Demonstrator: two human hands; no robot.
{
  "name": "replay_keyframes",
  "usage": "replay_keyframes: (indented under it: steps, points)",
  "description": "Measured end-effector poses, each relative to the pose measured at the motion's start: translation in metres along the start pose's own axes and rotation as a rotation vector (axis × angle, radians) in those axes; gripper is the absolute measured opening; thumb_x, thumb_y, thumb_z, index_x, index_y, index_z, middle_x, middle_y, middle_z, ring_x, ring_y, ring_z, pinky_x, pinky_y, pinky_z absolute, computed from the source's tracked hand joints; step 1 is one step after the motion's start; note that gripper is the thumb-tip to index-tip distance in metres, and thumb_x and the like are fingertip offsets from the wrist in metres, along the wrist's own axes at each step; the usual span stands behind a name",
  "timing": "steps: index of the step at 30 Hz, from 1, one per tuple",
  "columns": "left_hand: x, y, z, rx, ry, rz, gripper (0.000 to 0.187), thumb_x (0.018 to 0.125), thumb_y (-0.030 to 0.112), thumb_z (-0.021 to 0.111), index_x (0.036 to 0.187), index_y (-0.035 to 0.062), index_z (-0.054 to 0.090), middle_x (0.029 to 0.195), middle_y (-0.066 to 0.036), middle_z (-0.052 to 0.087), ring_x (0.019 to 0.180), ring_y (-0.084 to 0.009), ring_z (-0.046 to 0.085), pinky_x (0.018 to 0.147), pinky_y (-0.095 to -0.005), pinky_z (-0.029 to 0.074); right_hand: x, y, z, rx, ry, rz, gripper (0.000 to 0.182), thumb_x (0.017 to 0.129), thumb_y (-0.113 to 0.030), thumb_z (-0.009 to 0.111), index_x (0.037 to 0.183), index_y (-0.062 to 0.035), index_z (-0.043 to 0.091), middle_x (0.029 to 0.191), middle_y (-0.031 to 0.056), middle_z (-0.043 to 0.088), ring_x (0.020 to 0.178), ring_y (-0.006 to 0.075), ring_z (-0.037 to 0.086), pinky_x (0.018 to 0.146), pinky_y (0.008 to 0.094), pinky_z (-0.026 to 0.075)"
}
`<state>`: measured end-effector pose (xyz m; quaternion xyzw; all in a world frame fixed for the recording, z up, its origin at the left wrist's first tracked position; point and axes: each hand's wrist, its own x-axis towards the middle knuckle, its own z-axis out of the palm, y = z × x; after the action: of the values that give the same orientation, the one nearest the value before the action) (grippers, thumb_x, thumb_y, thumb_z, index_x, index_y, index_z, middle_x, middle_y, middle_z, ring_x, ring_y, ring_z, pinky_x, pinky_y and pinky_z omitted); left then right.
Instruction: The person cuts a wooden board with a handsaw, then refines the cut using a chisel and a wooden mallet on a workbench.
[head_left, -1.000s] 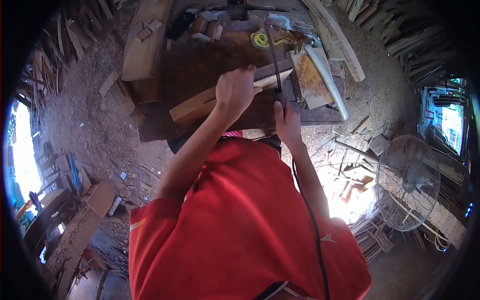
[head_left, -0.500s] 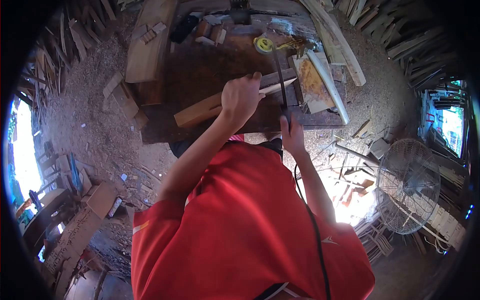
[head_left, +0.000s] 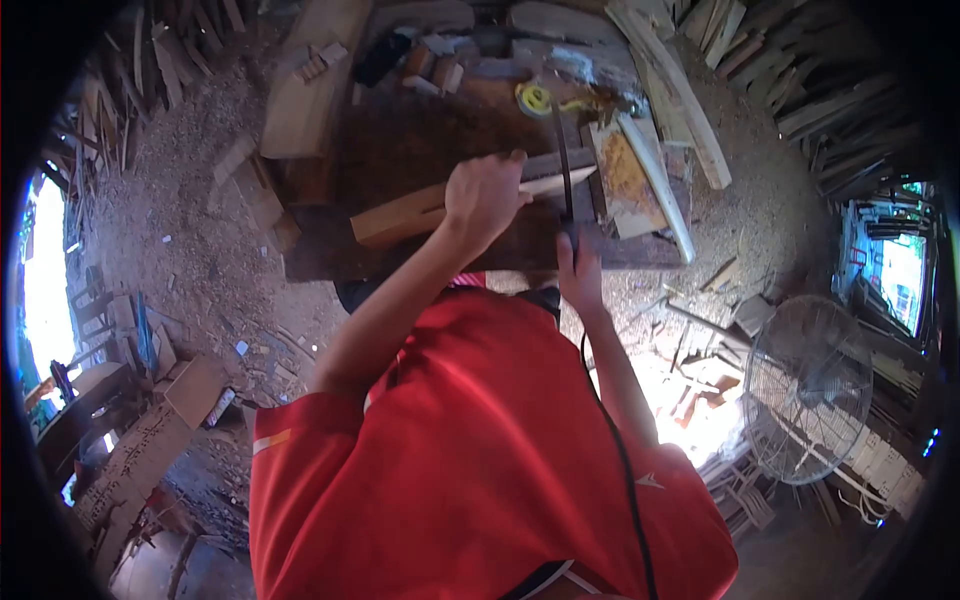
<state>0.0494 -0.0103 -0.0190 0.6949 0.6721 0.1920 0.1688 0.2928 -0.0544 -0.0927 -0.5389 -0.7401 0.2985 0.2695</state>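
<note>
Wooden piece (head_left: 395,217) is slanting across the near side of the dark worktable (head_left: 400,130), with the left hand (head_left: 482,200) closing firmly around its middle. Closest to the camera, a red shirt (head_left: 480,430) is filling the lower view, and a black cord (head_left: 625,450) is running down over its right side. The right hand (head_left: 582,272) is wrapping around the dark lower end of a long thin tool (head_left: 565,175), which is pointing away from the body. A pale tapering end is showing to the right of the left hand, and the tool is crossing beside it; whether they are touching, I cannot tell.

Farther over the worn tabletop, a stained board (head_left: 625,170) is lying on the right with a pale strip (head_left: 655,185) across it. A yellow tape measure (head_left: 535,98) is resting beyond the tool, while small wood blocks (head_left: 432,75) are sitting toward the far left, beside a dark bundle (head_left: 383,58). A broad plank (head_left: 310,110) is flanking the left side.

Around the table, chips and dust are covering the floor (head_left: 200,210). A wire fan (head_left: 808,390) is standing to the right. Stacked offcuts (head_left: 820,110) are lining the room, and daylight is glaring through an opening (head_left: 45,280) on the left.
</note>
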Motion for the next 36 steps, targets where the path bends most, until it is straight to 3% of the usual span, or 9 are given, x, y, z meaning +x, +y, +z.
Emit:
replay_keyframes:
  steps: [2,8,11,16,20,24,29,32,36]
  points:
    - [0.005,-0.002,-0.002,0.022,-0.030,-0.041,0.047,0.079,0.041,0.089,0.107,0.0089,0.069,0.089,-0.017,0.077,0.085,-0.0379,0.077,0.073,-0.0481,0.062,-0.023,0.031,0.006,-0.040,0.019,-0.057,0.051,0.111,-0.034,0.053,0.144,0.0040,0.054,0.101,0.0381,0.071,0.100,0.0585,0.068,0.081,0.0607,0.054]
    - [0.008,-0.009,-0.001,-0.038,-0.023,-0.075,0.049,0.077,0.043,0.090,0.104,0.0079,0.071,0.089,-0.018,0.077,0.086,-0.0384,0.077,0.074,-0.0483,0.062,0.021,-0.043,-0.020,-0.077,-0.224,0.260,0.057,0.111,-0.037,0.051,0.143,0.0101,0.052,0.094,0.0379,0.070,0.095,0.0588,0.068,0.080,0.0613,0.054]
    - [0.009,-0.001,-0.010,0.011,-0.054,-0.078,0.047,0.077,0.041,0.089,0.105,0.0090,0.071,0.088,-0.016,0.077,0.086,-0.0369,0.077,0.074,-0.0467,0.062,0.005,0.000,0.003,-0.013,-0.015,0.057,0.051,0.111,-0.037,0.054,0.133,0.0092,0.058,0.088,0.0366,0.068,0.093,0.0585,0.067,0.075,0.0615,0.050]
    - [-0.014,0.007,0.015,0.002,0.051,-0.040,0.044,0.079,0.039,0.089,0.104,0.0087,0.068,0.090,-0.012,0.077,0.084,-0.0340,0.077,0.071,-0.0442,0.061,0.034,-0.039,-0.013,-0.042,-0.117,0.205,0.047,0.110,-0.036,0.055,0.123,0.0084,0.062,0.094,0.0360,0.068,0.091,0.0581,0.065,0.078,0.0607,0.048]
    - [0.001,0.002,0.004,0.021,0.008,-0.048,0.043,0.079,0.036,0.089,0.103,0.0084,0.066,0.092,-0.011,0.077,0.084,-0.0335,0.077,0.072,-0.0434,0.061,-0.012,0.019,0.002,-0.019,0.126,-0.171,0.040,0.111,-0.031,0.054,0.122,0.0075,0.061,0.094,0.0366,0.067,0.088,0.0583,0.066,0.075,0.0628,0.046]
    - [-0.011,0.010,0.015,0.017,0.035,-0.033,0.042,0.079,0.037,0.089,0.101,0.0087,0.066,0.090,-0.012,0.077,0.085,-0.0339,0.077,0.072,-0.0442,0.061,0.040,-0.060,-0.027,-0.026,-0.249,0.319,0.047,0.111,-0.030,0.052,0.142,0.0051,0.055,0.113,0.0362,0.071,0.103,0.0574,0.068,0.088,0.0592,0.055]
    - [0.000,0.003,-0.003,0.042,0.013,-0.040,0.043,0.078,0.036,0.090,0.102,0.0084,0.066,0.091,-0.011,0.077,0.083,-0.0319,0.078,0.071,-0.0414,0.062,-0.017,0.022,0.005,0.019,0.102,-0.142,0.044,0.110,-0.033,0.053,0.130,0.0056,0.059,0.099,0.0354,0.071,0.096,0.0594,0.067,0.084,0.0615,0.053]
    - [-0.008,0.008,0.013,0.049,0.033,-0.033,0.045,0.077,0.035,0.090,0.104,0.0082,0.067,0.092,-0.011,0.077,0.083,-0.0315,0.078,0.071,-0.0402,0.062,0.024,-0.048,-0.025,-0.031,-0.279,0.336,0.049,0.111,-0.032,0.050,0.145,0.0034,0.054,0.121,0.0340,0.071,0.115,0.0551,0.067,0.098,0.0578,0.054]
    - [-0.009,0.008,0.002,0.060,-0.004,-0.038,0.043,0.080,0.036,0.089,0.105,0.0088,0.066,0.093,-0.011,0.076,0.083,-0.0331,0.077,0.070,-0.0423,0.062,0.018,-0.033,-0.013,-0.020,-0.140,0.172,0.043,0.111,-0.030,0.051,0.139,0.0026,0.057,0.111,0.0330,0.071,0.107,0.0562,0.067,0.091,0.0598,0.054]
